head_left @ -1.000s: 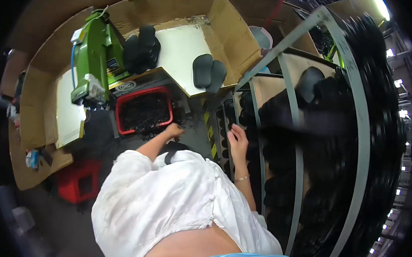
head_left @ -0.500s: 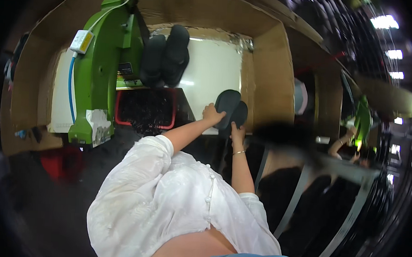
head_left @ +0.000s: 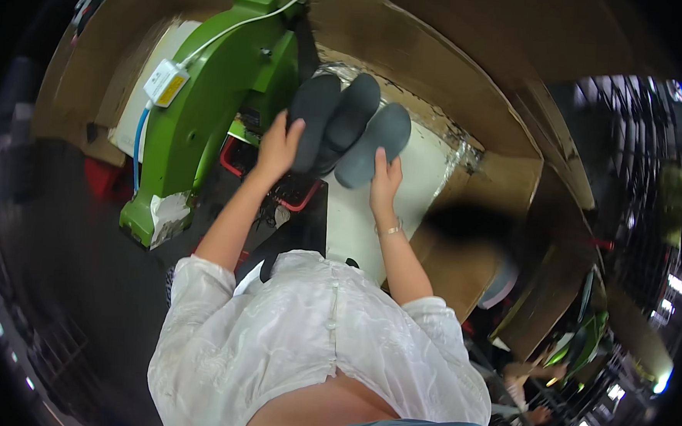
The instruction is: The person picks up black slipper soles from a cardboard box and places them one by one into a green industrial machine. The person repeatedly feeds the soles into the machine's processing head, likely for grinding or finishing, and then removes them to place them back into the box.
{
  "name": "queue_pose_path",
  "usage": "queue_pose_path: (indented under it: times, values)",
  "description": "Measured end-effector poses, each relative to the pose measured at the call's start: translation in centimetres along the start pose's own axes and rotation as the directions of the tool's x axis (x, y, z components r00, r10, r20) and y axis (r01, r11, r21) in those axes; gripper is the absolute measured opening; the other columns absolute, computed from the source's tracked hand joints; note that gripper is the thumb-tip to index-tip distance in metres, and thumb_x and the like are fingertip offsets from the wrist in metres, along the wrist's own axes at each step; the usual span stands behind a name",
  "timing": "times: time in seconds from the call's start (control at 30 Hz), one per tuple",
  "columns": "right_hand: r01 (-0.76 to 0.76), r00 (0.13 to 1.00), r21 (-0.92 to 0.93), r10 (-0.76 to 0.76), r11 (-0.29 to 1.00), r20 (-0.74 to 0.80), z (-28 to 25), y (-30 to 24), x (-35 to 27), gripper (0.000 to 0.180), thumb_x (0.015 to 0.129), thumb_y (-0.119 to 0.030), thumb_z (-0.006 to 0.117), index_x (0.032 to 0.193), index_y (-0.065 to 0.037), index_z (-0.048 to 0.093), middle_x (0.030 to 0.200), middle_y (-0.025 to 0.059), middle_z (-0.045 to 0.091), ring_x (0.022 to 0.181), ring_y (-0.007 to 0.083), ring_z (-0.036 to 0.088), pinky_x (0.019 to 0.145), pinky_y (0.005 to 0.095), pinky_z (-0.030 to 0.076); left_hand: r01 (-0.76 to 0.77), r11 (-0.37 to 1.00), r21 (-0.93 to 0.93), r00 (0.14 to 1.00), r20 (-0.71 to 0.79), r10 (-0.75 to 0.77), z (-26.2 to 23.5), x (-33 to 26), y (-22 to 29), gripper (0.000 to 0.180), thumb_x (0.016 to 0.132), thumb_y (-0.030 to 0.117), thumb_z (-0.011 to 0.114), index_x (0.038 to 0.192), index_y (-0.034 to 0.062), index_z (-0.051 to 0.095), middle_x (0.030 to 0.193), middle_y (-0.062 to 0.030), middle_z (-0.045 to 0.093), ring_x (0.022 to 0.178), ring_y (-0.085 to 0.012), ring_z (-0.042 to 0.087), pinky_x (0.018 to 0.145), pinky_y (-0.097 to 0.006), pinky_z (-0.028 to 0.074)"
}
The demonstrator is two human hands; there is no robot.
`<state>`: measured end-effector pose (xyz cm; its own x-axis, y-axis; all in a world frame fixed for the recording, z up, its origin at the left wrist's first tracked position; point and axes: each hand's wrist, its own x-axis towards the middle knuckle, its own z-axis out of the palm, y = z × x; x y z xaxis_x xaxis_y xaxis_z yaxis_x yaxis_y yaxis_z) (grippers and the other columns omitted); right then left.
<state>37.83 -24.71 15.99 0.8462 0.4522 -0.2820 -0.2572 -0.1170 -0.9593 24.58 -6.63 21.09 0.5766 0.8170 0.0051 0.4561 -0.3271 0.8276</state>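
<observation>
Above the bench [head_left: 348, 229], we are gripping a dark sole [head_left: 313, 119] (left hand [head_left: 276, 154]) and a greyer sole [head_left: 369, 146] (right hand [head_left: 385, 186]); edge-holding may be risking slippage.

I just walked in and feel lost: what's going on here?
A person in a white shirt holds one dark sole in the left hand and a second sole in the right hand, at a white tabletop. Another sole shows between them. A green machine stands to the left.
</observation>
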Motion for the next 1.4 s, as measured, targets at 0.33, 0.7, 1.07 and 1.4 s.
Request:
queue_pose_path:
  times: [0.33,0.7,1.07,1.4]
  values:
    - [0.176,0.984,-0.601,-0.132,0.779,0.118,5.3,0.2,9.5,0.082,0.066,-0.05,0.075,0.116,0.006,0.043,0.1,0.0216,0.058,0.096,0.0282,0.058,0.082,0.0366,0.046,0.181,0.641,0.746,0.978,-0.066,-0.2,4.1,1.2,-5.6,0.059,0.083,0.047,0.052,0.112,-0.0043,0.053,0.091,-0.0182,0.063,0.078,-0.0338,0.064,0.065,-0.04,0.053]
    - [-0.01,0.898,-0.253,0.12,0.968,0.424,7.0,0.3,13.5,0.071,0.068,-0.024,0.079,0.126,-0.001,0.045,0.115,0.0134,0.057,0.105,0.0231,0.055,0.09,0.031,0.043,0.19,0.701,0.687,0.689,0.415,-0.594,0.6,7.1,-3.8,0.096,0.06,0.081,0.051,0.108,-0.0017,0.062,0.114,-0.0212,0.058,0.107,-0.031,0.056,0.087,-0.04,0.046]
    - [-0.309,0.916,0.009,0.295,0.951,0.271,3.5,4.7,8.9,0.084,0.07,-0.024,0.064,0.135,0.004,0.019,0.126,0.0223,0.04,0.111,0.0299,0.047,0.093,0.0351,0.04,0.337,0.846,0.414,0.543,0.648,-0.534,2.5,5.1,-6.7,0.118,0.051,0.084,0.055,0.122,-0.0103,0.048,0.129,-0.0252,0.045,0.121,-0.0331,0.045,0.1,-0.036,0.036]
    - [-0.704,0.695,0.234,0.58,0.671,0.425,0.7,1.6,3.5,0.034,0.078,-0.021,0.056,0.105,0.0,0.053,0.096,0.0114,0.061,0.083,0.0256,0.062,0.077,0.0377,0.053,0.69,0.724,-0.002,0.642,0.465,-0.61,5.2,-1.4,-5.6,0.122,0.051,0.066,0.071,0.136,-0.0078,0.022,0.134,-0.0309,0.03,0.122,-0.0361,0.04,0.097,-0.039,0.04]
